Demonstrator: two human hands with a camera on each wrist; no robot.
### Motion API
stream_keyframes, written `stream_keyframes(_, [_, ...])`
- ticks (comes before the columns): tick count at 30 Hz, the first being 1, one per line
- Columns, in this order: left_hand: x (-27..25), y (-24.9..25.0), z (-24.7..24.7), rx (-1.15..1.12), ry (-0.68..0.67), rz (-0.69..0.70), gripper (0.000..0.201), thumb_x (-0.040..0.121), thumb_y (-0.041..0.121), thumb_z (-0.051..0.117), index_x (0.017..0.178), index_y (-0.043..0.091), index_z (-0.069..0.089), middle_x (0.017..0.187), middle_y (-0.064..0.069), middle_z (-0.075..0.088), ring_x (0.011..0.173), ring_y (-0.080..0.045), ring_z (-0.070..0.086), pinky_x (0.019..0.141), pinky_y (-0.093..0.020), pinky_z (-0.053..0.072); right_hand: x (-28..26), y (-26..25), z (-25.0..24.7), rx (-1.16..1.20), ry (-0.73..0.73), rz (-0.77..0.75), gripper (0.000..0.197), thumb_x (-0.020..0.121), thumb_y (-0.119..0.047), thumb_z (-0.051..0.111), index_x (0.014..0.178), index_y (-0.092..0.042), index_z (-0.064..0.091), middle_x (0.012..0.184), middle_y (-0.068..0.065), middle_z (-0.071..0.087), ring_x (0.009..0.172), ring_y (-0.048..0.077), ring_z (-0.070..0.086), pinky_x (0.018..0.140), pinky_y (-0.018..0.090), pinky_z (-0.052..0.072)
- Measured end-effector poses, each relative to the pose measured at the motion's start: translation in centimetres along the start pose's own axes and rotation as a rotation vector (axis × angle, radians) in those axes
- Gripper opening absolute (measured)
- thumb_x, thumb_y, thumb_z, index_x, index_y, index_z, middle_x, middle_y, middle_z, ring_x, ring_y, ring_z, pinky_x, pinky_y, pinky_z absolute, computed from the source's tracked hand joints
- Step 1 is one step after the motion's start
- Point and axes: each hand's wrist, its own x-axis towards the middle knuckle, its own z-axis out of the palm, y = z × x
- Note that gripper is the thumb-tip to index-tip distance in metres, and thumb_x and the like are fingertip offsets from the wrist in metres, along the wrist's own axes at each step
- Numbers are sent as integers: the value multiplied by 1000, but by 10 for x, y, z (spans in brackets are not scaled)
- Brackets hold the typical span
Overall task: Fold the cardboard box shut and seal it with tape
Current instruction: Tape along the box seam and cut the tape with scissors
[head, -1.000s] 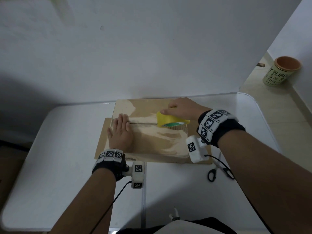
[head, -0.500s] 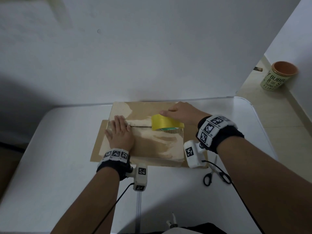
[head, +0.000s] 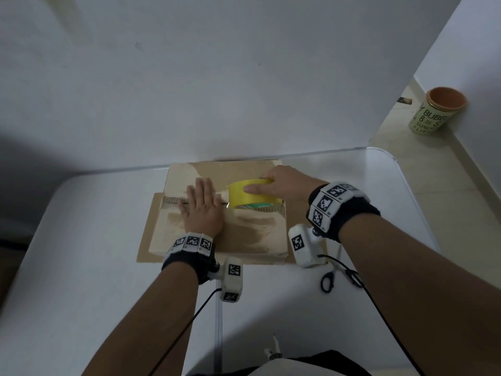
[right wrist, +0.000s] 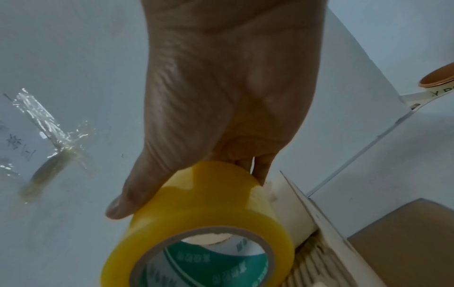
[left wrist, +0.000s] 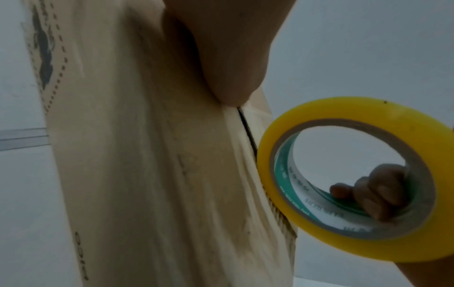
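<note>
We found the cardboard box (head: 217,234) lying on the desk (head: 81,267) toward its far edge, with a flat cardboard sheet (head: 147,234) under it. Our left hand (head: 202,210) lay flat on the box top, left of the tape roll (head: 250,194), which our right hand (head: 287,183) held on the seam. The scissors (head: 329,279) lay on the desk near and right of the box. A cup (head: 436,111) stood on the floor far right.

Black wristbands (head: 187,260), checkered markers, white cabled cameras (head: 231,278).
</note>
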Motion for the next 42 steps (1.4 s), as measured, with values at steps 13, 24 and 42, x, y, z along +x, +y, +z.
stream_keyframes(13, [1, -1, -2, 13, -40, -11, 57, 100, 46, 3, 152, 29, -11, 159, 7, -21, 147, -17, -18, 118, -48, -12, -20, 36, -39, -153, 0, 248, 64, 85, -67, 48, 109, -9, 61, 98, 2, 50, 89, 21, 49, 74, 30, 38])
stream_keyframes(24, [-1, 1, -5, -12, -21, -15, 56, 101, 43, 7, 153, 28, -6, 161, 6, -15, 148, -19, -13, 117, -50, -10, -35, 74, -20, -341, 150, 418, 73, 78, -72, 54, 119, -13, 60, 119, 8, 63, 113, 27, 55, 104, 42, 29])
stream_keyframes(42, [-1, 1, -1, -23, 1, -14, 55, 102, 44, 7, 153, 29, -6, 160, 7, -15, 148, -18, -14, 116, -50, -11, -17, 106, 25, -387, 173, 491, 52, 90, -62, 41, 82, -14, 60, 74, 1, 54, 93, 27, 59, 95, 42, 28])
